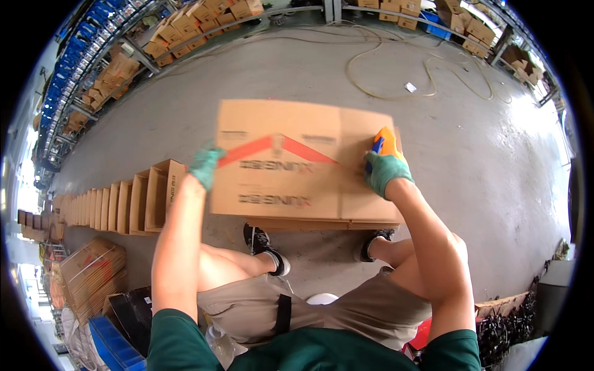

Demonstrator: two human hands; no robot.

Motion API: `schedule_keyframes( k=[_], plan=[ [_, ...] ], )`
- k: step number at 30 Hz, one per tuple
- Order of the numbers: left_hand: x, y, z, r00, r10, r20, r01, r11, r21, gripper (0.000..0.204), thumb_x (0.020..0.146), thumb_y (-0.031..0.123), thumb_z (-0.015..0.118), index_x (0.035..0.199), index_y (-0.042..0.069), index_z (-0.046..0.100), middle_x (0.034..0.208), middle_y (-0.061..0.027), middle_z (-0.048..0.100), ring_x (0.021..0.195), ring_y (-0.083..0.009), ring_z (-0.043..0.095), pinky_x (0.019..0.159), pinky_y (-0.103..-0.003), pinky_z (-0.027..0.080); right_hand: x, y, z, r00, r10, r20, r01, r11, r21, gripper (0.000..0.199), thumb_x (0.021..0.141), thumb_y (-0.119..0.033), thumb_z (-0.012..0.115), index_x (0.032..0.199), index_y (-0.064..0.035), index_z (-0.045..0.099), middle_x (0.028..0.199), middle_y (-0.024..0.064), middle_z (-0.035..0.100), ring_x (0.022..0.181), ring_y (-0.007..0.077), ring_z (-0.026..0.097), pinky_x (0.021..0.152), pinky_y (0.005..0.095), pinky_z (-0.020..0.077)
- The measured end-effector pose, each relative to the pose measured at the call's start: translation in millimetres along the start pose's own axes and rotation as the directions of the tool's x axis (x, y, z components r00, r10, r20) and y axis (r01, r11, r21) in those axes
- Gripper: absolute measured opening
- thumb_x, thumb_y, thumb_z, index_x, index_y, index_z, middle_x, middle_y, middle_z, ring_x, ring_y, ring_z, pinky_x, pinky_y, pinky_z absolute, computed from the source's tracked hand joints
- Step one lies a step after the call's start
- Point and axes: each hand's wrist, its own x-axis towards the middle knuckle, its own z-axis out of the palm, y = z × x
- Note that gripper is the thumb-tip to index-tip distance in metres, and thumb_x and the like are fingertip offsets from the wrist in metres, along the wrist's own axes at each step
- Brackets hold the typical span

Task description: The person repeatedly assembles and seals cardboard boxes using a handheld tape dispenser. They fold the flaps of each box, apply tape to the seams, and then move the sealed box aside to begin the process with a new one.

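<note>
A brown cardboard carton (pixel 278 191) with a red angled stripe and dark print lies across in front of my knees, slightly blurred. My left hand (pixel 206 166), in a green glove, is closed on its left edge. In my green-gloved right hand (pixel 387 173), at the carton's right side, is an orange-and-blue hand tool (pixel 388 141), partly covered by my fingers. Its exact kind is hard to make out. Under the carton's near edge more brown cardboard (pixel 309 224) shows. What supports it is hidden.
On the left, a long row of open cartons (pixel 139 198) stands on the grey floor (pixel 309 65). Bundled flat cardboard (pixel 93 275) and a blue bin (pixel 114 343) sit at lower left. A loose hose (pixel 352 74) curls on the floor ahead. Racks with cartons (pixel 185 25) line the back.
</note>
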Motion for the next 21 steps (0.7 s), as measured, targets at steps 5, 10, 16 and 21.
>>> schedule_keyframes(
  k=[5, 10, 16, 21],
  plan=[
    [-35.0, 23.2, -57.8, 0.967, 0.231, -0.111, -0.253, 0.93, -0.268, 0.055, 0.086, -0.004, 0.05, 0.14, 0.004, 0.047, 0.127, -0.0099, 0.061, 0.117, -0.021, 0.06, 0.1, -0.038, 0.053, 0.9, 16.1, -14.9, 0.977, -0.086, 0.197, 0.166, 0.884, -0.438, 0.036, 0.088, -0.031, 0.06, 0.12, -0.0178, 0.067, 0.116, 0.0154, 0.07, 0.11, 0.0331, 0.066, 0.093, 0.0427, 0.0536],
    [-29.6, 4.2, -66.6, 0.938, 0.269, -0.219, -0.317, 0.92, -0.23, 0.059, 0.079, -0.011, 0.045, 0.135, 0.004, 0.052, 0.129, -0.0085, 0.061, 0.117, -0.0204, 0.059, 0.1, -0.036, 0.051, 9.9, 26.3, 10.2, 0.992, 0.025, 0.127, 0.02, 0.938, -0.346, 0.04, 0.088, -0.033, 0.065, 0.126, -0.0209, 0.063, 0.122, 0.0141, 0.067, 0.113, 0.0335, 0.064, 0.096, 0.0431, 0.0513],
    [-35.0, -10.0, -84.3, 0.923, 0.337, -0.184, -0.376, 0.894, -0.246, 0.051, 0.081, -0.01, 0.047, 0.13, 0.003, 0.057, 0.122, -0.0057, 0.064, 0.105, -0.0158, 0.062, 0.092, -0.032, 0.051, -31.0, -85.0, -94.8, 0.397, -0.718, -0.572, 0.577, 0.679, -0.453, 0.07, 0.078, -0.016, 0.076, 0.143, -0.0244, 0.053, 0.147, 0.0122, 0.049, 0.139, 0.0465, 0.039, 0.11, 0.0566, 0.0383],
    [-45.8, -2.0, -65.9, 0.923, 0.356, -0.144, -0.378, 0.91, -0.173, 0.043, 0.085, -0.007, 0.05, 0.125, 0.004, 0.061, 0.115, -0.0026, 0.065, 0.096, -0.0119, 0.06, 0.085, -0.029, 0.05, -22.2, -97.7, -78.1, 0.514, -0.703, -0.492, 0.482, 0.71, -0.513, 0.08, 0.077, -0.015, 0.074, 0.15, -0.0241, 0.043, 0.156, 0.0078, 0.039, 0.143, 0.0538, 0.028, 0.11, 0.0669, 0.0326]
  ],
)
